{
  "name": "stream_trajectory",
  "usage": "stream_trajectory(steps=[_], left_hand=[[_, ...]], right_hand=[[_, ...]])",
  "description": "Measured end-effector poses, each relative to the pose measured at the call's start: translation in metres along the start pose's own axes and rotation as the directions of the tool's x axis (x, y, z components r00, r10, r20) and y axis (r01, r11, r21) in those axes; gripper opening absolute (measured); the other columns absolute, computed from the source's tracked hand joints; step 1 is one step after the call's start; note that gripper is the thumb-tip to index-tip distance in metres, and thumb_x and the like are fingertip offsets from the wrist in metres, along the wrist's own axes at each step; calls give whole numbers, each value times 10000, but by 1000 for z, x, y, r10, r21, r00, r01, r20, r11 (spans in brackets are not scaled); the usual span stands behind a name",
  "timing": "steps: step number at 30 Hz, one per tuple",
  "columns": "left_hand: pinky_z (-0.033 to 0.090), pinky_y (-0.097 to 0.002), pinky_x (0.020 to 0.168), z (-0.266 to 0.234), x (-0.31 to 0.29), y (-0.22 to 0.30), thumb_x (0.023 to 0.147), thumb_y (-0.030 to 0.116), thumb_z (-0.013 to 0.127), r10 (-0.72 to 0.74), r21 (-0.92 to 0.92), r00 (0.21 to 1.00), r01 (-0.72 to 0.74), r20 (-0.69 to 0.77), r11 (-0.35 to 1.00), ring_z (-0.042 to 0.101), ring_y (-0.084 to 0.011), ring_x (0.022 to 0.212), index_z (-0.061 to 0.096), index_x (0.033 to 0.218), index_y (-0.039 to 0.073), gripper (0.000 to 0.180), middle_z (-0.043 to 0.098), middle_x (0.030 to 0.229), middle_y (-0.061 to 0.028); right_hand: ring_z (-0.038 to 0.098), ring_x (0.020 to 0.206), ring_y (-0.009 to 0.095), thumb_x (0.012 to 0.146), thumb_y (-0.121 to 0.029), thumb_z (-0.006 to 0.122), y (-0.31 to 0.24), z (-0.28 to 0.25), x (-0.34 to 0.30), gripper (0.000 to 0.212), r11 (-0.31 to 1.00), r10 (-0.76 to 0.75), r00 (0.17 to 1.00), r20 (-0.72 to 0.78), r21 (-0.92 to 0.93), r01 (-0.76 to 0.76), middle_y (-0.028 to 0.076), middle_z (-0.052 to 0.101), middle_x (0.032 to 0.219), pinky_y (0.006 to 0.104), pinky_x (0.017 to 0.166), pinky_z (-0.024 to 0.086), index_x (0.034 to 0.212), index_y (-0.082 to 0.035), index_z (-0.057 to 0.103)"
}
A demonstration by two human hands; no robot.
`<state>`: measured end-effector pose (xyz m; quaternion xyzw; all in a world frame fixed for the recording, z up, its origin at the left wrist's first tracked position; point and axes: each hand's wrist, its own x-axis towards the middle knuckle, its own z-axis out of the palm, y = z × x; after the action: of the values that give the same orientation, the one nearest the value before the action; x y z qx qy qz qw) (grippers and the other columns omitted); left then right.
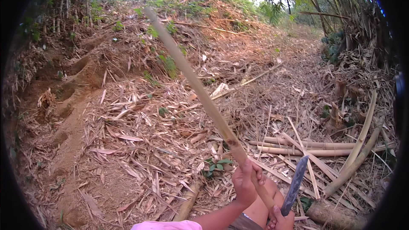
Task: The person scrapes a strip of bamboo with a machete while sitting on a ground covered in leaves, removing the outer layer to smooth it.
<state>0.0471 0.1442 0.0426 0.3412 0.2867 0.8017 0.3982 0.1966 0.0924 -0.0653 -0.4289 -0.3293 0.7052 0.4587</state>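
A long, pale brown bamboo strip [194, 79] slants from the upper left down toward my lap, with a darker node partway along it. My left hand [245, 186] is closed around its lower part, fingers wrapped over it. Close to the strip's lower end, my right hand [283, 220] grips a knife with a broad dark blade [295, 183] that points up and slightly right. The knife's handle is hidden in my fist. Whether my right thumb also touches the strip, I cannot tell.
Several bamboo poles and split strips [324, 151] lie on the right. A thick bamboo piece [336, 214] rests at the lower right, and another [187, 202] lies left of my legs. Dry leaves cover the slope. A bamboo clump [358, 12] stands at the upper right.
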Motion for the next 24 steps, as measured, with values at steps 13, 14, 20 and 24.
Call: stream_trajectory(steps=[13, 14, 20, 24], left_hand=[[327, -510, 1023, -68, 42, 95, 738, 585, 764, -229, 218, 433, -761, 872, -611, 333, -333, 1297, 526, 1346, 221, 747, 464, 1392, -91], [328, -514, 1030, -58, 26, 107, 695, 534, 805, -327, 200, 540, -702, 775, -684, 348, -323, 1293, 513, 1376, 224, 803, 472, 1401, -82], [417, -439, 937, -40, 27, 77, 662, 329, 856, -660, 97, 427, -875, 618, -475, 524, -292, 1118, 576, 1255, 173, 674, 580, 1250, -94], [506, -362, 630, -68, 56, 54, 803, 303, 782, -965, 534, 261, -819, 26, -208, 649, -230, 694, 611, 1034, 99, 352, 656, 764, -61]], right_hand=[[456, 401, 87, 918, -222, 714, 9, -71, 21, 214, 997, 29, 945, -325, -56, -49, -10, 514, 525, 281, 369, 335, 885, -17, 662], [402, 419, 59, 972, -160, 629, 0, -62, 18, 174, 990, 80, 952, -296, -84, -110, -40, 464, 550, 255, 393, 318, 857, -33, 604], [525, 457, 137, 885, -290, 728, 2, -105, -6, 281, 768, -206, 910, -361, -635, -78, 57, 601, 556, 334, 461, 436, 885, -10, 738], [533, 470, 204, 871, -317, 723, 12, -111, -3, 306, 683, -350, 897, -269, -728, 48, 130, 600, 557, 381, 499, 444, 887, -12, 738]])
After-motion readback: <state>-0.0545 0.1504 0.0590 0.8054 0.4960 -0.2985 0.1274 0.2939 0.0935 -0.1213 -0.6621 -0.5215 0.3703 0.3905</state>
